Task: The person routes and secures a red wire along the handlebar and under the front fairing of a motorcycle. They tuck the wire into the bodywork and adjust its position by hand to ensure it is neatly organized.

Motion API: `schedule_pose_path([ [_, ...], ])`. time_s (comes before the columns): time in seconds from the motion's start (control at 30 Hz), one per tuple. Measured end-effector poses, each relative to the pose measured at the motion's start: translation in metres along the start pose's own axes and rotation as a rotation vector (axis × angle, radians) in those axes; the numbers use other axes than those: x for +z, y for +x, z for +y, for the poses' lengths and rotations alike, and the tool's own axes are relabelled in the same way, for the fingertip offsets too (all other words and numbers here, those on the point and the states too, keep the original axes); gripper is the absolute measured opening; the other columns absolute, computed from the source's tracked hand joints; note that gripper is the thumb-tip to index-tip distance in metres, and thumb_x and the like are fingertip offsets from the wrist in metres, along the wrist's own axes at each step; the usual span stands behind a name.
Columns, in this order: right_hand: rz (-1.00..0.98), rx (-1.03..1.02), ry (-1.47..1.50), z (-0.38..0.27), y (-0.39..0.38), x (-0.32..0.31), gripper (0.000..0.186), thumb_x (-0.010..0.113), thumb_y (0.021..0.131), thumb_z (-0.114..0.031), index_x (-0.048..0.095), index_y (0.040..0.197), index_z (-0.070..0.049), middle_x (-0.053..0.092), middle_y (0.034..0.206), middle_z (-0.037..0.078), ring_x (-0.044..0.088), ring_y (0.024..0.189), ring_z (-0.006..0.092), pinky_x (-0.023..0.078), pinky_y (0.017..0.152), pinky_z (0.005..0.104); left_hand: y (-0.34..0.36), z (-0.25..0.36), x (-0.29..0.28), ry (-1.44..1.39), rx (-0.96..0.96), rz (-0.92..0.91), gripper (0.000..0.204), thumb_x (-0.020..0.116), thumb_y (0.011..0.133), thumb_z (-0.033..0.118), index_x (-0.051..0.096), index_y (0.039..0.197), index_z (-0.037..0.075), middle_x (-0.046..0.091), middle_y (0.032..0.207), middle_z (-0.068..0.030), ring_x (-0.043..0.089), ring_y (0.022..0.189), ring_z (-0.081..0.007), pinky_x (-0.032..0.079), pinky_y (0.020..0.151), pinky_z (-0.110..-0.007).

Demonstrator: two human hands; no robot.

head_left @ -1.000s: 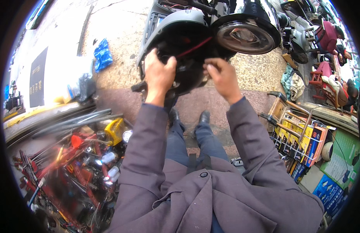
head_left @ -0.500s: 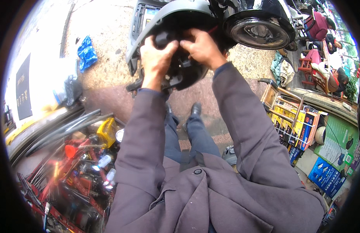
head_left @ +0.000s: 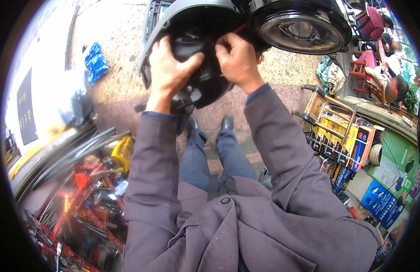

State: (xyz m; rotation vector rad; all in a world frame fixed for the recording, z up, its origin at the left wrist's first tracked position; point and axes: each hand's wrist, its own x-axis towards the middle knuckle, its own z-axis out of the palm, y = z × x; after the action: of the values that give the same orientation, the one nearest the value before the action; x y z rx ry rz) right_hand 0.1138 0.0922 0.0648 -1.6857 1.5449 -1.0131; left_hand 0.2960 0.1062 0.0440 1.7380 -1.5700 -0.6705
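Observation:
In front of me is a scooter's black, hollow body panel (head_left: 205, 20) with a grey rim. My left hand (head_left: 169, 70) grips a glossy black plastic part (head_left: 189, 47) at the panel's left side, fingers along its left and thumb spread across it. My right hand (head_left: 239, 61) is at the right of the hollow, with thumb and forefinger pinched together. Whatever lies between those fingertips is too small to make out. A bit of red wire (head_left: 240, 28) shows just above this hand. To the right is a round headlight (head_left: 305, 36) in a black housing.
Tools and red metal parts (head_left: 90, 213) are heaped at the lower left, near a yellow bag (head_left: 123, 152). A blue plastic bag (head_left: 96, 63) lies on the pavement. At right stand a wooden-framed stool (head_left: 316, 109) and strapped boxes (head_left: 355, 147). Several people sit beyond, at upper right.
My hands have moved apart, the left one leftward. The right fingers have closed into a pinch. The panel and headlight appear larger and slightly shifted in view.

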Motion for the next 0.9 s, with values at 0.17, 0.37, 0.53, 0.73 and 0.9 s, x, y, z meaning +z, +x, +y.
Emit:
schedule_pose_path([
  [0.17, 0.03, -0.054, -0.043, 0.006, 0.004, -0.004, 0.008, 0.067, 0.083, -0.007, 0.068, 0.085, 0.001, 0.07, 0.075, 0.018, 0.069, 0.07, 0.0317, 0.054, 0.067, 0.0381, 0.007, 0.01, 0.005, 0.161, 0.051, -0.066, 0.092, 0.085, 0.062, 0.045, 0.052, 0.129, -0.009, 0.06, 0.118, -0.0287, 0.06, 0.111, -0.042, 0.05, 0.097, -0.048],
  [0.37, 0.163, -0.128, -0.041, 0.014, 0.013, 0.003, 0.007, 0.068, 0.079, -0.006, 0.068, 0.081, 0.001, 0.069, 0.076, 0.019, 0.07, 0.073, 0.0359, 0.055, 0.068, 0.0402, 0.02, 0.018, 0.011, 0.372, 0.094, -0.142, 0.085, 0.088, 0.059, 0.043, 0.056, 0.121, -0.006, 0.067, 0.107, -0.0286, 0.067, 0.102, -0.0421, 0.055, 0.089, -0.046],
  [0.53, 0.083, -0.062, 0.013, 0.014, 0.011, 0.002, 0.011, 0.067, 0.082, -0.008, 0.07, 0.087, 0.001, 0.071, 0.081, 0.02, 0.071, 0.078, 0.0365, 0.056, 0.072, 0.0394, 0.035, 0.015, 0.013, 0.234, 0.089, -0.195, 0.066, 0.084, 0.063, 0.037, 0.066, 0.115, 0.0, 0.072, 0.098, -0.0239, 0.071, 0.093, -0.0374, 0.058, 0.082, -0.042],
  [0.73, -0.064, -0.033, 0.008, 0.012, 0.007, -0.004, 0.013, 0.068, 0.083, -0.006, 0.07, 0.093, 0.002, 0.072, 0.088, 0.019, 0.072, 0.079, 0.0298, 0.056, 0.073, 0.0362, 0.043, 0.017, 0.007, 0.068, 0.052, -0.286, 0.061, 0.075, 0.064, 0.025, 0.067, 0.12, 0.002, 0.073, 0.095, -0.0219, 0.073, 0.088, -0.0328, 0.058, 0.082, -0.039],
  [0.9, -0.09, -0.011, 0.08, 0.011, 0.002, -0.002, 0.015, 0.069, 0.085, -0.004, 0.069, 0.097, 0.004, 0.072, 0.091, 0.016, 0.07, 0.076, 0.0205, 0.055, 0.07, 0.0321, 0.044, 0.021, 0.008, 0.14, 0.087, -0.277, 0.06, 0.075, 0.062, 0.026, 0.068, 0.117, 0.002, 0.072, 0.095, -0.0229, 0.072, 0.09, -0.0359, 0.058, 0.081, -0.04],
])
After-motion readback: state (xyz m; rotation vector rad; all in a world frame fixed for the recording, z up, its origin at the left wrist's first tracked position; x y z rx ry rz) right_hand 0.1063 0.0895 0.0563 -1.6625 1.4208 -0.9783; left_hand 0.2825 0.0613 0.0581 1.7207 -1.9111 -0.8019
